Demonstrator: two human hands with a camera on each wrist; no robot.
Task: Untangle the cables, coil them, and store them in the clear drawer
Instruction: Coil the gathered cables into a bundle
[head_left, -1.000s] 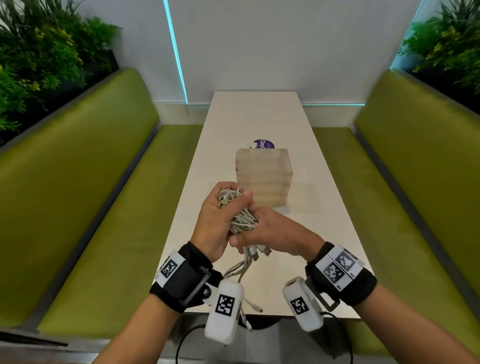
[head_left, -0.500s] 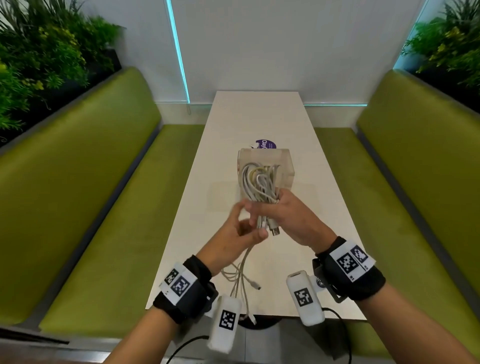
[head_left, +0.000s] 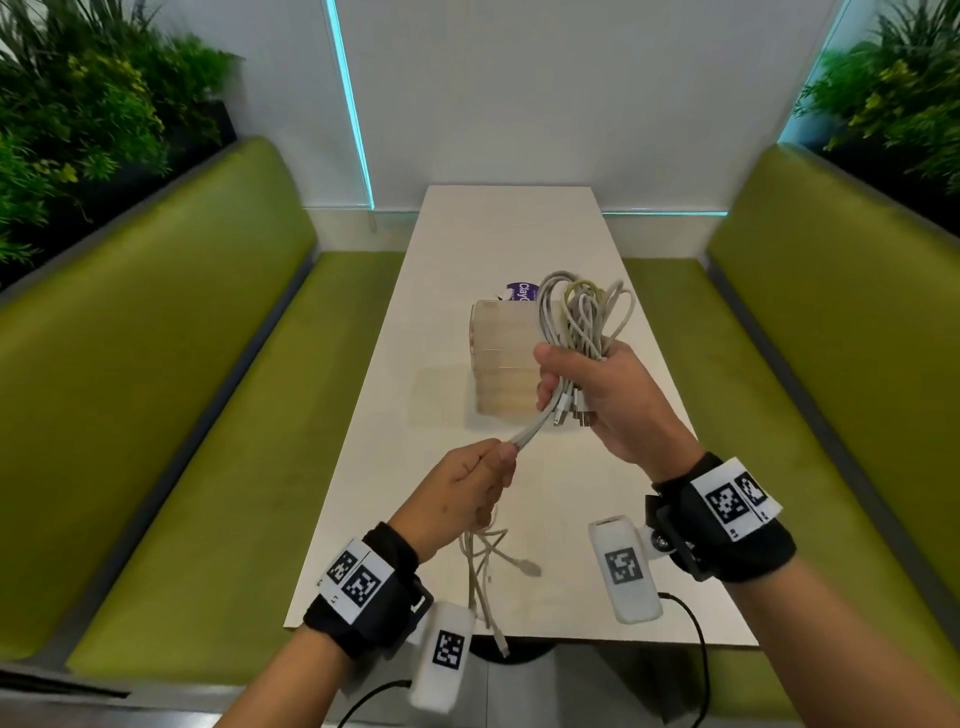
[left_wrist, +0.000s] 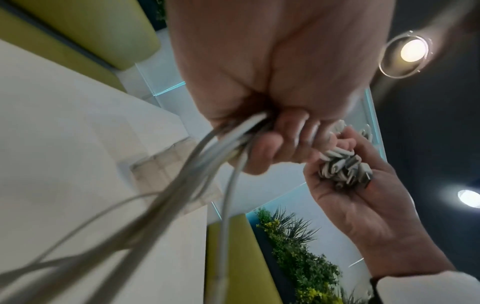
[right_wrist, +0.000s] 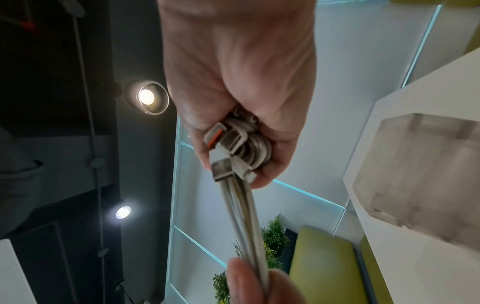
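My right hand (head_left: 587, 395) grips a bunch of grey-white cables (head_left: 582, 317) above the table, loops sticking up and plug ends (right_wrist: 228, 152) showing below the fist. Several strands (head_left: 535, 428) run taut down-left to my left hand (head_left: 483, 478), which is closed round them. Loose tails (head_left: 488, 561) hang from the left hand onto the near table edge. In the left wrist view the strands (left_wrist: 228, 148) leave the fist blurred. The clear drawer box (head_left: 501, 358) stands shut on the table just behind the right hand, also in the right wrist view (right_wrist: 420, 172).
A narrow white table (head_left: 363, 467) runs away from me between two green benches (head_left: 182, 395). A purple sticker (head_left: 522, 293) lies behind the box. Plants line both upper corners. Wrist camera leads hang below the table edge.
The hands have parted: the right hand lifted the looped bundle up and right, the left hand slid down-left along the strands, pulling them taut.
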